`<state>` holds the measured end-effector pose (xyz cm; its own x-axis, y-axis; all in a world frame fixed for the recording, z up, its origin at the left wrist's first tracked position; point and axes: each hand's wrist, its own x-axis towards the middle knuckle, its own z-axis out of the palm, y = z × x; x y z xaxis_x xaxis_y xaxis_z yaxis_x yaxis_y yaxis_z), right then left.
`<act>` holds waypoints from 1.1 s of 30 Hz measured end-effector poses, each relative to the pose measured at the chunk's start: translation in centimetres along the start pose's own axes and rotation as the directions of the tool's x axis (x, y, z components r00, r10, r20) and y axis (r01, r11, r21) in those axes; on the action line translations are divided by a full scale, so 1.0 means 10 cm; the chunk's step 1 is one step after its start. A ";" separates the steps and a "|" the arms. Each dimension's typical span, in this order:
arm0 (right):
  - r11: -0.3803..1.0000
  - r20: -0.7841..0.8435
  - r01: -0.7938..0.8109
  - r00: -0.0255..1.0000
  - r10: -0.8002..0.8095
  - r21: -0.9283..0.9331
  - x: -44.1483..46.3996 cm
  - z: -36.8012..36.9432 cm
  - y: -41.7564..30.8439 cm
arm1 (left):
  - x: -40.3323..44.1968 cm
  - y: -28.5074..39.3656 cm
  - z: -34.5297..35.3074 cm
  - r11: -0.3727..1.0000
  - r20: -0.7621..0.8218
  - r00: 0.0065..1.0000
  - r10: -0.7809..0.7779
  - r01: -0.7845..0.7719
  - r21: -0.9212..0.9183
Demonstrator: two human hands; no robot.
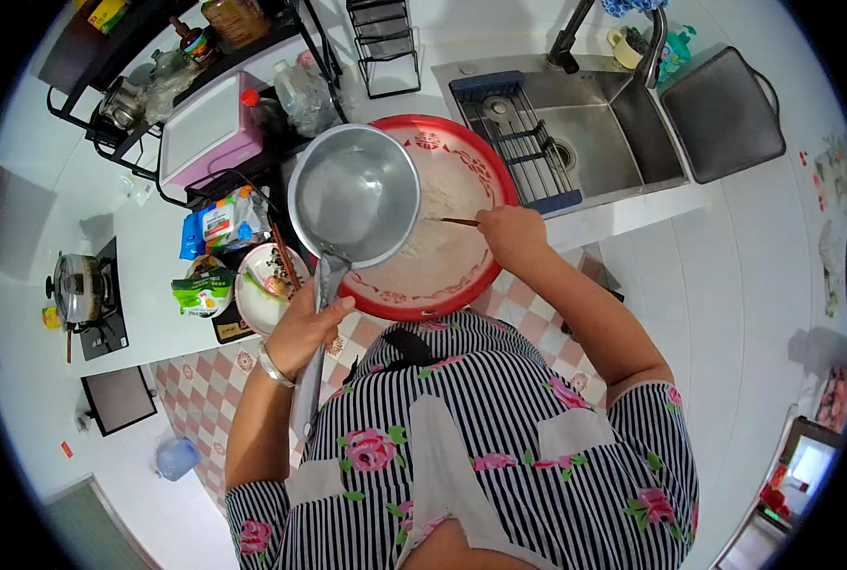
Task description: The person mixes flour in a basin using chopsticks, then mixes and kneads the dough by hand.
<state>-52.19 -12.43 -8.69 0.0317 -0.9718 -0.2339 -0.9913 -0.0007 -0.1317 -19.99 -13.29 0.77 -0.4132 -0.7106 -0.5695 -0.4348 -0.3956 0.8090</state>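
Observation:
My left hand [306,331] is closed around the handle of a large metal water ladle [355,195], whose round bowl is over the left part of a red-rimmed basin [505,180]. Something clear, like water, appears to be in the ladle. White, flour-like powder [447,258] with some clumps covers the basin's bottom. Over the basin's right side, my right hand [515,237] grips brown chopsticks [456,221], their tips pointing left into the powder near the ladle. The ladle hides part of the basin.
A plate [252,296] with food scraps and chopsticks lies left of the basin, near snack-like packets [203,290]. Behind are a pink box [209,138] and a black rack [300,28]. To the right is a steel sink [599,142] with a drying rack [528,152].

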 end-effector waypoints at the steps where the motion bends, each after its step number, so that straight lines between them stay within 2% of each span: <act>1: 1.000 0.002 -0.009 1.000 0.009 0.021 -0.01 -0.01 0.01 | 0.01 0.00 0.01 1.000 -0.005 1.000 0.002 -0.002 0.013; 7: 0.997 0.013 0.001 1.000 -0.002 0.074 -0.09 -0.13 0.06 | -0.01 0.06 0.00 1.000 0.002 1.000 0.014 -0.014 -0.005; 8: 0.997 0.026 0.001 1.000 -0.003 0.083 -0.11 -0.15 0.05 | 0.00 0.05 -0.02 0.998 0.019 1.000 -0.006 0.007 -0.055; 11: 0.989 -0.036 0.140 0.990 -0.138 0.056 -0.07 0.05 -0.04 | -0.03 0.00 -0.10 0.974 0.056 0.997 -0.058 0.068 -0.216; 14: 0.997 -0.122 0.079 0.989 -0.079 -0.010 0.13 0.17 -0.15 | -0.17 0.03 -0.10 0.932 0.057 0.996 -0.071 0.087 -0.352; 17: 0.997 -0.043 0.044 0.998 -0.046 -0.058 0.16 0.09 -0.03 | -0.30 -0.01 -0.14 0.908 0.038 0.997 -0.068 0.078 -0.411; 20: 0.989 0.085 0.137 0.988 -0.131 -0.063 0.00 0.02 -0.07 | -0.42 -0.02 -0.13 0.905 -0.011 0.998 -0.066 0.056 -0.422; 23: 0.989 -0.015 0.129 0.991 -0.130 -0.069 0.15 0.05 -0.17 | -0.47 -0.11 -0.11 0.903 -0.072 0.995 -0.075 0.037 -0.429; 26: 0.989 -0.041 0.117 0.992 -0.121 -0.090 0.28 0.06 -0.13 | -0.54 -0.17 -0.14 0.909 -0.097 0.993 -0.061 0.015 -0.416; 29: 0.998 -0.068 0.034 0.997 -0.038 -0.051 0.21 -0.12 -0.08 | -0.58 -0.21 -0.12 0.914 -0.108 0.993 -0.038 -0.010 -0.406; 33: 0.999 -0.006 0.007 1.000 -0.007 -0.036 0.19 0.10 -0.12 | -0.58 -0.27 -0.10 0.908 -0.126 0.992 -0.017 -0.038 -0.418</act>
<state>-50.85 -14.03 -9.90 0.0383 -0.9732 -0.2267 -0.9950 -0.0162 -0.0986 -15.57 -8.67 2.01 -0.3019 -0.7715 -0.5600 -0.0444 -0.5754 0.8166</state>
